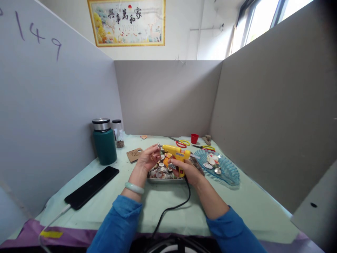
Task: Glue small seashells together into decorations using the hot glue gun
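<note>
My right hand point(188, 170) is wrapped round the handle of a yellow glue gun point(172, 150), whose nozzle points left. A small patterned silvery piece shows by its fingers. At the nozzle tip, the fingers of my left hand point(149, 158) are pinched together; what they hold is too small to make out. Below both hands lies a metal tray point(165, 181) filled with shells, buttons and orange pieces. The gun's black cord point(175, 207) runs down toward the near edge of the table.
On the left are a green thermos point(104, 147), a clear jar point(118, 134), a black phone point(92, 188) and a brown card point(134, 155). A blue glass dish point(229, 170), scissors point(181, 143) and a red cup point(194, 138) stand right. Grey panels point(168, 98) enclose the table.
</note>
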Available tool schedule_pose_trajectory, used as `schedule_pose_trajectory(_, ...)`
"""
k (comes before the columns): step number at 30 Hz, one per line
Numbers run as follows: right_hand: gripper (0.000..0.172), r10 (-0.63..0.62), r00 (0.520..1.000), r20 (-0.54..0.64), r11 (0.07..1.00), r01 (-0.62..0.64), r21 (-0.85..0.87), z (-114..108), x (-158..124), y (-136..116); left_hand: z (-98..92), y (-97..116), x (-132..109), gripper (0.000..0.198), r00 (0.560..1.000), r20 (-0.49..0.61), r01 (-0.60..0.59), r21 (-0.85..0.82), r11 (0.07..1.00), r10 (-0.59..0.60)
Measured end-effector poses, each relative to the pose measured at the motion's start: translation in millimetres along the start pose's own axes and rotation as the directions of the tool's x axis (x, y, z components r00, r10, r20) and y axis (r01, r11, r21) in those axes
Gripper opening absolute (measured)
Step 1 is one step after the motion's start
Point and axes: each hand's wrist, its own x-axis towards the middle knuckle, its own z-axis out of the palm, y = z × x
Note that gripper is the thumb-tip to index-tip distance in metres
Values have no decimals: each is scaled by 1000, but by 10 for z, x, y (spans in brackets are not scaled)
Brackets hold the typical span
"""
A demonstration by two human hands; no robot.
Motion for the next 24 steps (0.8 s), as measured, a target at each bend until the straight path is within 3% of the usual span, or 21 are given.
schedule_pose_trajectory(3, 26, 3, 1000, 14, 1000, -3, -4, -5, -2, 9, -3, 3, 10, 19, 1000, -30, -3, -5, 1000, 3)
schedule_pose_trajectory(15, 26, -28, 999, -29, 1000, 29, 12, 26, 3, -34, 19, -8, -25, 19, 999, 18, 26, 91, 995, -28)
schedule_pose_trajectory(24, 26, -11, 1000, 5, 1000, 11, -4, 12, -2, -12, 12, 13, -8, 18, 999, 31, -16, 39, 999, 15)
